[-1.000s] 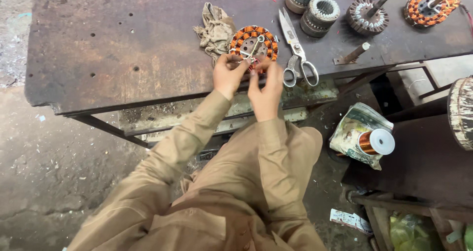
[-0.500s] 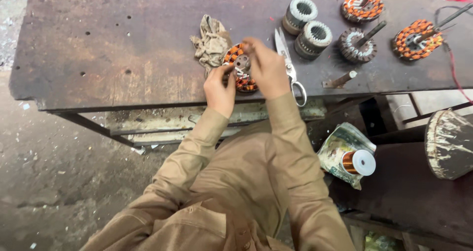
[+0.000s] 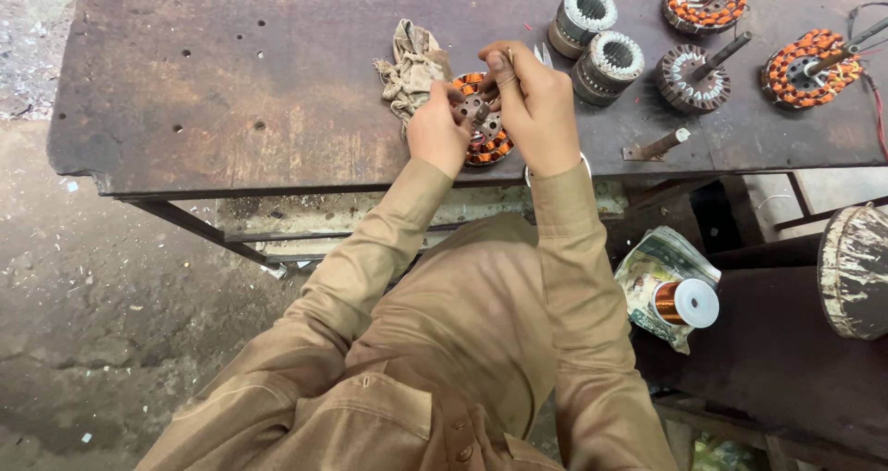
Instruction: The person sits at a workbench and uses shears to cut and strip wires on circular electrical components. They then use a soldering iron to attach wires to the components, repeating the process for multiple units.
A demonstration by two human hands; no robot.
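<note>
Compared with the earlier frame, the right hand (image 3: pixel 536 110) has shifted over the wound stator (image 3: pixel 481 130), pinching something small, while the left hand (image 3: pixel 437 130) grips its edge.

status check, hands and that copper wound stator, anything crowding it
Left hand and right hand both on the copper-wound stator on the metal table. Rag just beside it, scissors partly hidden behind right hand.

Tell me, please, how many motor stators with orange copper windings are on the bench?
3: one under the hands, one at the top edge with a shaft, one at the far right with a shaft. Others could lie outside the view.
</note>
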